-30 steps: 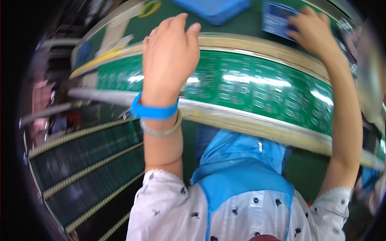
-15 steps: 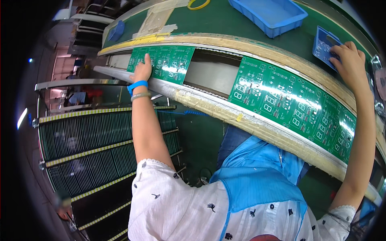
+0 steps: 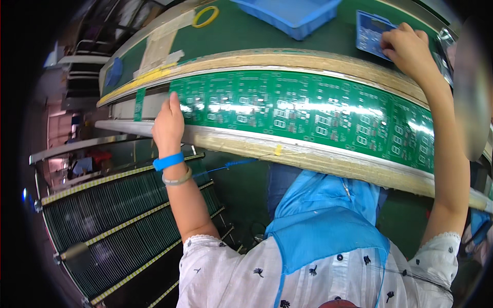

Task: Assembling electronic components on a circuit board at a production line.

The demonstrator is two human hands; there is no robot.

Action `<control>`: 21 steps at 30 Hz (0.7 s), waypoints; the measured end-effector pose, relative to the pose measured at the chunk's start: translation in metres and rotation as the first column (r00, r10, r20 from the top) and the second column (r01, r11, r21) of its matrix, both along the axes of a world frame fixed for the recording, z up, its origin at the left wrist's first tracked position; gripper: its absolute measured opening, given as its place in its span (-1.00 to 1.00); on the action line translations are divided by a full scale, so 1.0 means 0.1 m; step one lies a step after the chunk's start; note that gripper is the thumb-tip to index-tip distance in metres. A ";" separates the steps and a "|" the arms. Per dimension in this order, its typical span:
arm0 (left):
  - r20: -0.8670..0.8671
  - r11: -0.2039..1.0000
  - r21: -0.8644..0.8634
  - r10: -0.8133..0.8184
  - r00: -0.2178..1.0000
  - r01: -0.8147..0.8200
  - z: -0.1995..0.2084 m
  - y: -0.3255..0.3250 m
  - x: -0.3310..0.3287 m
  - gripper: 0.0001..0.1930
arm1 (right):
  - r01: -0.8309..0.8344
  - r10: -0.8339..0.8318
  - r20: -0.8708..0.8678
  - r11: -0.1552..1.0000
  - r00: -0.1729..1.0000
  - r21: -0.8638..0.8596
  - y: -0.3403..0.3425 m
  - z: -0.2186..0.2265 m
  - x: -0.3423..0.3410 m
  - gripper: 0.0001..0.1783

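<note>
Green circuit boards (image 3: 251,102) lie end to end in a long rail track, with white digit outlines and small parts on them. My left hand (image 3: 169,123) is at the left end of this row, fingers stretched out and touching the board's edge. At the upper right my right hand (image 3: 408,49) bends over a small blue tray (image 3: 367,33) of tiny components. Its fingertips are drawn together at the tray's edge; whatever is between them is too small to make out.
The wooden-edged rail (image 3: 308,59) runs across the bench. Behind it sit a large blue bin (image 3: 295,20) and a yellow tape roll (image 3: 205,17). A narrow green board piece (image 3: 139,104) shows farther left in the track. A rack of upright boards (image 3: 113,226) stands at the lower left.
The left board has slid right along the track and closed the gap to the other board, my left hand at its left end. My right hand remains at the blue tray. The view has shifted.
</note>
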State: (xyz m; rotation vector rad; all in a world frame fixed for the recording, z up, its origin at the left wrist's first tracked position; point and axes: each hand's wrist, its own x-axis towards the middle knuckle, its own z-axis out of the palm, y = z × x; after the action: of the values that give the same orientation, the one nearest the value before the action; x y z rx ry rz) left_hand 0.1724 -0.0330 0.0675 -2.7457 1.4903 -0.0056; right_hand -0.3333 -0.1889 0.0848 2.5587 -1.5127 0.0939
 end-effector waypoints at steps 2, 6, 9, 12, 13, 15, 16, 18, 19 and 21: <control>-0.027 0.965 -0.259 -0.040 0.999 0.032 -0.10 -0.11 0.53 -0.27 | 0.027 -0.027 -0.034 0.999 0.999 0.023 0.01 0.02 0.04 -0.90; 0.085 0.934 -0.248 0.286 0.955 -0.257 -0.21 -0.37 1.48 -0.22 | 0.018 -0.019 0.045 1.000 0.999 0.018 0.00 0.01 -0.15 -0.75; 0.097 0.919 -0.232 0.348 0.932 -0.319 -0.31 -0.26 1.88 -0.14 | 0.036 -0.043 0.073 0.994 0.996 0.100 -0.06 -0.04 -0.14 -0.73; 0.011 0.940 -0.146 0.313 0.950 -0.308 -0.42 -0.15 1.98 -0.13 | 0.019 -0.026 0.074 0.996 0.997 0.092 -0.07 -0.03 -0.09 -0.75; 0.000 0.944 -0.139 0.301 0.954 -0.298 -0.43 -0.17 1.92 -0.13 | 0.034 -0.040 0.061 0.995 0.997 0.095 -0.06 -0.01 -0.10 -0.75; 0.024 0.965 -0.042 0.259 0.966 -0.258 -0.34 -0.14 1.75 -0.14 | 0.022 -0.028 0.064 0.994 0.998 0.105 -0.06 0.01 -0.05 -0.79; 0.053 0.968 -0.045 0.249 0.967 -0.246 -0.27 -0.05 1.60 -0.15 | 0.018 -0.025 0.061 0.994 0.998 0.108 -0.05 0.01 0.00 -0.79; 0.038 0.979 -0.034 0.201 0.979 -0.199 -0.24 -0.04 1.29 -0.17 | -0.006 0.002 0.050 0.997 0.999 0.081 -0.03 0.06 0.00 -0.82; 0.043 0.986 -0.025 0.165 0.985 -0.164 -0.20 -0.02 1.14 -0.18 | 0.000 -0.004 0.045 0.996 0.999 0.086 -0.03 0.05 -0.01 -0.82; 0.069 0.993 0.002 0.114 0.991 -0.114 -0.13 0.01 0.83 -0.20 | 0.004 -0.009 0.059 0.997 0.998 0.079 -0.02 0.02 0.00 -0.84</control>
State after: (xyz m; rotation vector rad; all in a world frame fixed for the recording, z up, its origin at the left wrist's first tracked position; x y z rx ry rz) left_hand 0.2549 -0.0316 0.0548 -2.7909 1.3129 -0.0932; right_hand -0.3330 -0.1910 0.0868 2.6343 -1.5759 0.1124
